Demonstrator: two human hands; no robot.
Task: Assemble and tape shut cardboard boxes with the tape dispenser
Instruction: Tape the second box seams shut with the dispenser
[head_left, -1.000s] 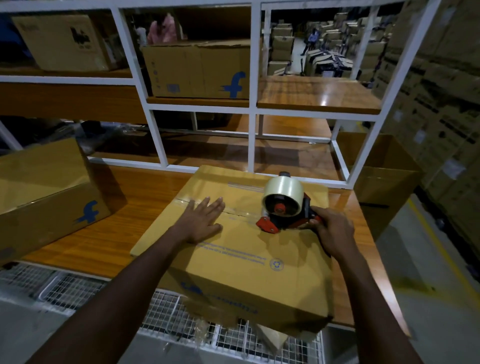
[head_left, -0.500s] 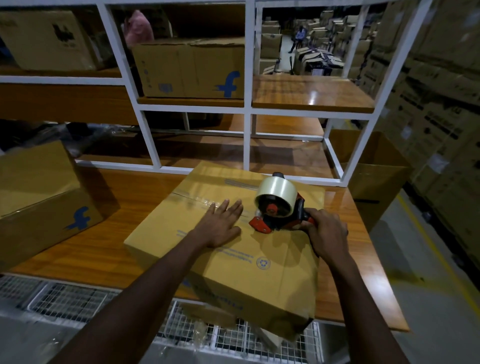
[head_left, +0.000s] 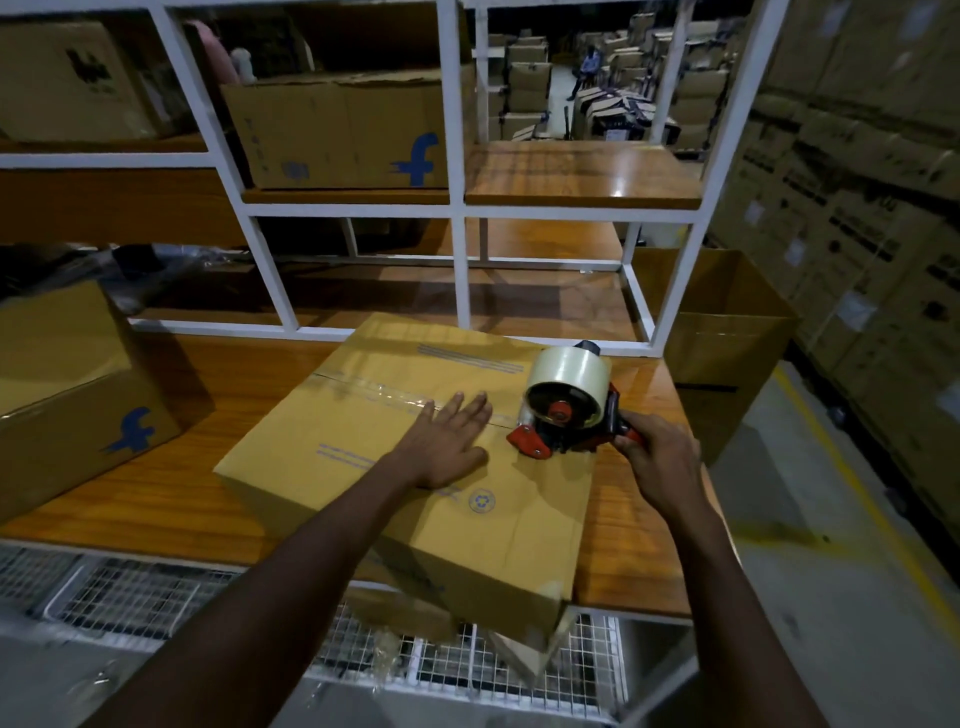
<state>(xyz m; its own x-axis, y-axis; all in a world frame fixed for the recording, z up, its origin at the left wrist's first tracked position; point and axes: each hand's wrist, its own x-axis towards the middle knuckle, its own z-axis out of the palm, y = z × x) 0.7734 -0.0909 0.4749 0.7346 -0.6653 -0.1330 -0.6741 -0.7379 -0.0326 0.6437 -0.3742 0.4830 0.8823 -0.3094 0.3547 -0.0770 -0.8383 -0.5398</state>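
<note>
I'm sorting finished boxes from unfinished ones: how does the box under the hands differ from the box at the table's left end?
The middle box has the left hand pressed flat on it and the tape dispenser, gripped by the right hand, on its seam; the left box is untouched. The middle box overhangs the near edge of the table; the left box sits back from it. Both are closed brown cardboard.

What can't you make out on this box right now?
Head view only.
Seam beneath the left hand: the palm covers the box there, so tape under it is unknown.
Blade of the tape dispenser: hidden beneath its roll and frame.
Its handle: wrapped by the right hand.
Blue print on the box top: too blurred to read.
</note>
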